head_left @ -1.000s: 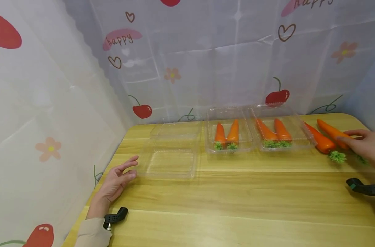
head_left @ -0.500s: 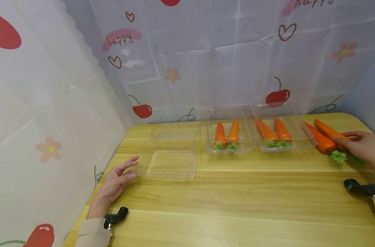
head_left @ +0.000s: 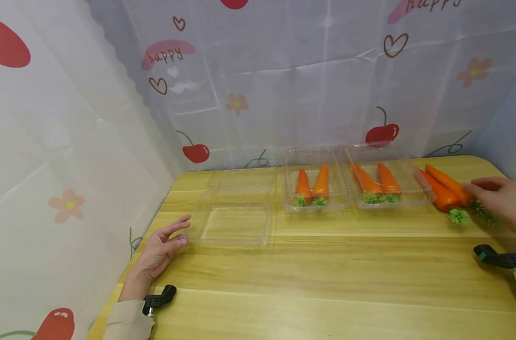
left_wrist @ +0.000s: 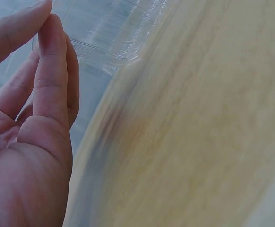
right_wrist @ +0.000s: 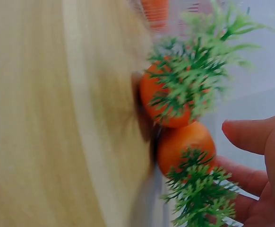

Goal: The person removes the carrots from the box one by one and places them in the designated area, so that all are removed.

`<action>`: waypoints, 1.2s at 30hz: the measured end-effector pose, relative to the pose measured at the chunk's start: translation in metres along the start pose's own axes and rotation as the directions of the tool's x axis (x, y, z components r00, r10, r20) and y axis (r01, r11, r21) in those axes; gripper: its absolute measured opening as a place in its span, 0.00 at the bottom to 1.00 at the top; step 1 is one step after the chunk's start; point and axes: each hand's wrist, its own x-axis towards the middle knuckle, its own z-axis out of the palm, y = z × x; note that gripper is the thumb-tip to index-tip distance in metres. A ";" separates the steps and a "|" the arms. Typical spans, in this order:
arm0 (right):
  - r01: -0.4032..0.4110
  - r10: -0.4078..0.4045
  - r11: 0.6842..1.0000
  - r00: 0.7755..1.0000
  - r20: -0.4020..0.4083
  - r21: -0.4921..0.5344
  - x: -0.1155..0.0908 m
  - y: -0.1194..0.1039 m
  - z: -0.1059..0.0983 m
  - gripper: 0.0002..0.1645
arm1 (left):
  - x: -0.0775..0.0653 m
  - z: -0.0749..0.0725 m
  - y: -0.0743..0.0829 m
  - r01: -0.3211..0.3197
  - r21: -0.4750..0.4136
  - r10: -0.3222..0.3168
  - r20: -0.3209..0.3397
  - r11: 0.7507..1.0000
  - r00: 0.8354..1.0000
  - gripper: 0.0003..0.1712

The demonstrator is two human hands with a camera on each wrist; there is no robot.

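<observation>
Beside two loose carrots, the orange one (head_left: 447, 181) and the redder one (head_left: 440, 191), is my right hand (head_left: 498, 196). In the right wrist view its thumb (right_wrist: 246, 136) stands off the nearer carrot (right_wrist: 184, 144), while the other fingers lie close behind that carrot's green top. The two carrots lie against each other with their leafy ends toward me. My left hand (head_left: 160, 245) is at the left edge of a bare clear plastic box (head_left: 236, 224), its lid folded back. Up close, thumb and finger tips meet right at the rim of the box (left_wrist: 99, 52).
Two more clear boxes with raised lids, the middle one (head_left: 315, 203) and the right one (head_left: 394, 200), hold two carrots each. They stand along the back of the wooden table (head_left: 317, 278), before a printed curtain (head_left: 283, 104).
My right hand has pushed the orange carrot left against the redder one, and its thumb has come off the carrot. The left hand and the boxes have stayed in place.
</observation>
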 end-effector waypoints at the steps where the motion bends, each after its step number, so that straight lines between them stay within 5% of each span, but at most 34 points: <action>1: -0.006 0.006 1.000 1.000 0.003 0.008 -0.001 -0.002 -0.001 0.48 | 0.000 0.000 0.000 0.000 -0.001 0.000 0.000 1.000 1.000 0.27; 7: 0.003 -0.003 1.000 1.000 0.004 0.016 -0.010 -0.022 -0.007 0.49 | -0.001 -0.002 0.000 0.002 -0.002 -0.002 0.007 1.000 1.000 0.27; 17: 0.172 -0.170 0.985 0.984 -0.057 0.024 -0.021 -0.064 -0.004 0.42 | 0.001 -0.002 0.002 -0.007 0.018 0.007 0.014 1.000 1.000 0.28; 24: 0.155 -0.154 0.987 0.988 -0.033 0.044 -0.031 -0.084 -0.001 0.43 | 0.004 0.001 0.002 -0.002 0.000 0.002 0.027 1.000 1.000 0.29; 36: 0.333 -0.336 0.936 0.942 0.014 0.116 -0.049 -0.128 0.003 0.41 | 0.001 -0.002 -0.001 -0.004 0.018 0.004 0.010 1.000 1.000 0.29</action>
